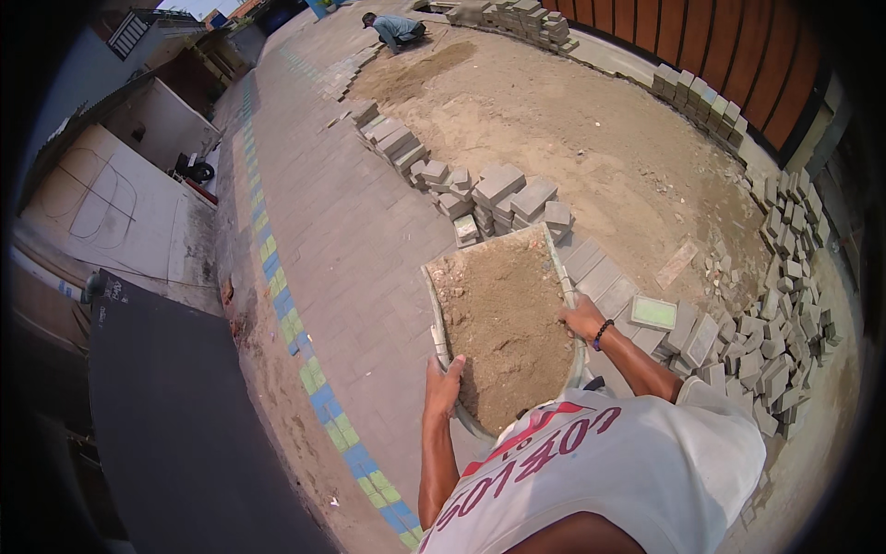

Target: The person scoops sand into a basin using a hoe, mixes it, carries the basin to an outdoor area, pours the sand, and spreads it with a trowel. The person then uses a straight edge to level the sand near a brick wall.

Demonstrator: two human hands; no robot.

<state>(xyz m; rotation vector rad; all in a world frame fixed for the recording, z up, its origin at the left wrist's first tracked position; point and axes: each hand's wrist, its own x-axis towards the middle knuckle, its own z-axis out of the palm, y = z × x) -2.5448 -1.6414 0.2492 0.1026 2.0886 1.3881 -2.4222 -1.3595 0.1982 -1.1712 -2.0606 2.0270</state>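
A wide, deep tray [431,297] with a pale, worn rim is in front of my body, filled with brown sand [509,323]. Its underside is hidden, so I cannot tell what carries it. My left hand [444,386] is closed on the left rim, thumb up along the edge. On the opposite rim, my right hand [583,319] grips a little farther forward, a dark beaded bracelet at its wrist. The tray's near edge lies close against my white shirt [591,452].
Stacked grey paving blocks [498,185] line the edge of the sandy ground [591,129]. More blocks [784,305] lie heaped at right; one is green-topped [653,312]. Paved lane [341,231] with a blue-green strip [314,379] runs left. A person [397,30] crouches far ahead.
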